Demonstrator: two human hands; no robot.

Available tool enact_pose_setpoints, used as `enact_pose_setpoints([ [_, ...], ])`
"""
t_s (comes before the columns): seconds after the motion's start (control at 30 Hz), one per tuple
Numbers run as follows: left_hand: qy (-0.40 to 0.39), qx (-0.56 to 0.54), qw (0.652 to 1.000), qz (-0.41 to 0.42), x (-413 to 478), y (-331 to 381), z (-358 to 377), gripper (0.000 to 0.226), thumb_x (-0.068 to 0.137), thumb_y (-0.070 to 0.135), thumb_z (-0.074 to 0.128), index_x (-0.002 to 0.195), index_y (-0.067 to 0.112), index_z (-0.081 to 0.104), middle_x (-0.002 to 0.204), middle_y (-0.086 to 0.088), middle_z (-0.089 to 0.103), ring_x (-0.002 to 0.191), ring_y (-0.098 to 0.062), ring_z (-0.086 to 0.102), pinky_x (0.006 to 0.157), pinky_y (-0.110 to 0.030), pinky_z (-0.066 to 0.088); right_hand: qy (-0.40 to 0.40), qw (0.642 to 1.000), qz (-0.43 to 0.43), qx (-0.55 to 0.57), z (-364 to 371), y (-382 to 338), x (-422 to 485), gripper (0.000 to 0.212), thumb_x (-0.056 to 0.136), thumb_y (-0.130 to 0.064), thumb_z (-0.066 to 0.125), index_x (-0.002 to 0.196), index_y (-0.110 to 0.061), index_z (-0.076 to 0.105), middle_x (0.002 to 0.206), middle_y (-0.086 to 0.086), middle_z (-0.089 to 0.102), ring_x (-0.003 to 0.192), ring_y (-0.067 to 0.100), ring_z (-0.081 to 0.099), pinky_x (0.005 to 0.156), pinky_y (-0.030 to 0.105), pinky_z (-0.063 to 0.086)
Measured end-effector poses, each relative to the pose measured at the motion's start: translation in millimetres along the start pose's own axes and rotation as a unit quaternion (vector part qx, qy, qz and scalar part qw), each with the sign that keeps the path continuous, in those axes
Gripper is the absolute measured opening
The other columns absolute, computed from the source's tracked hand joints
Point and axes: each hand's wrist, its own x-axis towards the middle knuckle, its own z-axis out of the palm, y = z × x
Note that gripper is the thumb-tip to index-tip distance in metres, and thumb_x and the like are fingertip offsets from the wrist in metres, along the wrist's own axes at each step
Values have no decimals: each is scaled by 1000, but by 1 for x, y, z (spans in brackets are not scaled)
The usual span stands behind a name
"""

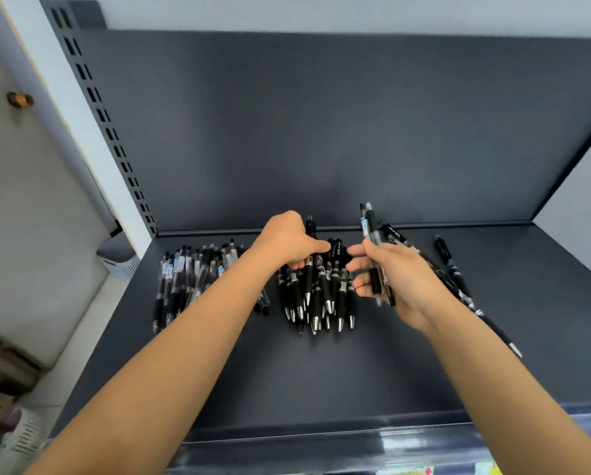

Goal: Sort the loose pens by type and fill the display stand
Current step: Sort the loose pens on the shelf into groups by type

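Note:
On the dark grey shelf (pixel 321 365) lie three groups of pens. A row of clear-barrelled pens (pixel 184 279) lies at the left. A pile of black pens with silver tips (pixel 321 293) lies in the middle. Loose black pens (pixel 448 265) are scattered at the right. My left hand (pixel 287 240) reaches over the top of the middle pile and grips a black pen (pixel 309 228) there. My right hand (pixel 395 279) hovers just right of that pile and holds two or three clear-barrelled pens (pixel 371 228) upright, its fingers curled round them.
The shelf has a dark back panel (pixel 321 132) and a slotted upright (pixel 98 108) at the left. A raised lip (pixel 321 430) runs along the front edge. A pale wall and a white device (pixel 116 258) stand to the left of the shelf.

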Motion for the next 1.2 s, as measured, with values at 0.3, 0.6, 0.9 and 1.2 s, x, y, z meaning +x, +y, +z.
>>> enact_pose_setpoints([
  [0.3,70,63,996,-5,-7,-8,4,57,81,57,63,56,13,36,48,3,35,43,-13,34,44,-25,27,-78,995,26,61,7,-5,3,24,100,-16,47,112,0,61,89,13,74,57,17,64,56,27,58],
  [0.6,69,-107,990,55,-21,-18,-23,39,95,50,48,93,15,65,86,4,66,64,-9,54,59,-26,41,-106,992,1,69,31,-14,-1,20,97,-14,51,112,-2,60,90,14,74,58,17,66,54,26,57],
  [0.9,-2,-288,957,46,-48,-71,-83,28,87,32,69,66,13,66,60,5,64,60,-14,53,60,-24,47,-194,981,8,-24,117,-19,-5,16,98,-12,51,99,-2,64,90,15,69,66,22,66,64,33,60],
  [1.2,-4,-173,983,-62,-40,-127,-89,28,88,26,67,76,0,70,66,-7,67,53,-16,48,52,-21,46,37,874,-221,-431,154,27,19,26,88,-22,66,112,-13,63,103,-1,66,95,14,60,89,24,45],
])
